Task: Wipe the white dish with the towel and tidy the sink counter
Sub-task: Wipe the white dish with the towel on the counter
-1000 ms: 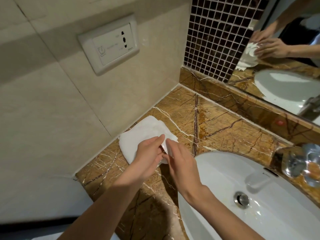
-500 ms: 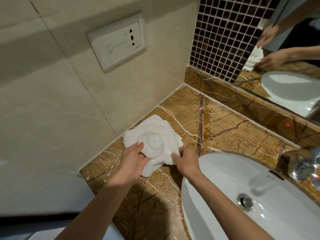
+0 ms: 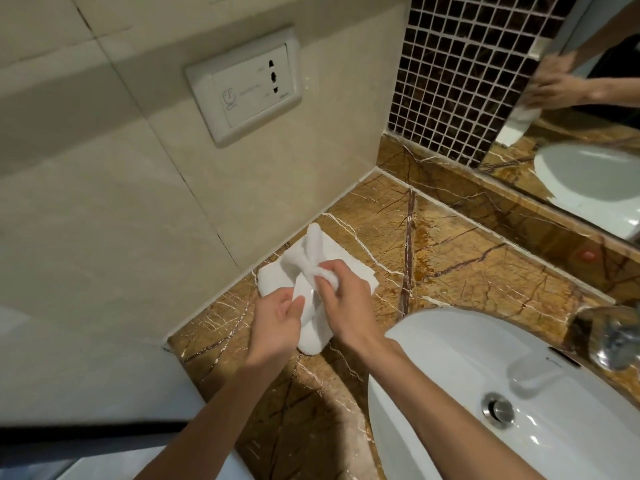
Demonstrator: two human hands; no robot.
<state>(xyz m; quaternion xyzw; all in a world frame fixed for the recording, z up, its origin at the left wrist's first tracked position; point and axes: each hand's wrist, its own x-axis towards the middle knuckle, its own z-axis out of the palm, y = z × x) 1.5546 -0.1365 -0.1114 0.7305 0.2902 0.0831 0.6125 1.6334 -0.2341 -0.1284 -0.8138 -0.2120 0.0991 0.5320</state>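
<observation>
Well, the dish itself I can't pick out with any certainty — there is only a pale, glossy sliver at (image 3: 313, 292) between my two hands, wrapped in the towel (image 3: 304, 258), and I can't tell whether that is dish or cloth. The towel is white and bunched; part of it lies flat on the table (image 3: 467, 268) near the wall, part is gathered up into a twisted ridge, and a fold hangs down between my wrists.

My right hand (image 3: 346, 299) is above the bundle, its fingers (image 3: 327, 277) curled and pressed together, pinching a wad of towel. My left hand (image 3: 273, 323) comes in from the side, fingers (image 3: 294, 304) bent inward with the thumb closing against the cloth, so it grips the lower fold. The two hands are just beside each other, nearly touching.

The table is brown marble with pale veins, and there is a wet-looking patch to the right of the towel. The sink (image 3: 433, 358) sits near my right forearm — white, with a metal drain (image 3: 498, 410) in its bowl. The tap (image 3: 613, 341) is at the right edge, blurred. On the beige tiled wall above the towel is a socket (image 3: 244, 86). Dark mosaic tile (image 3: 460, 71) fills the corner, and the mirror (image 3: 588, 150) beside it reflects my hands and the sink.
</observation>
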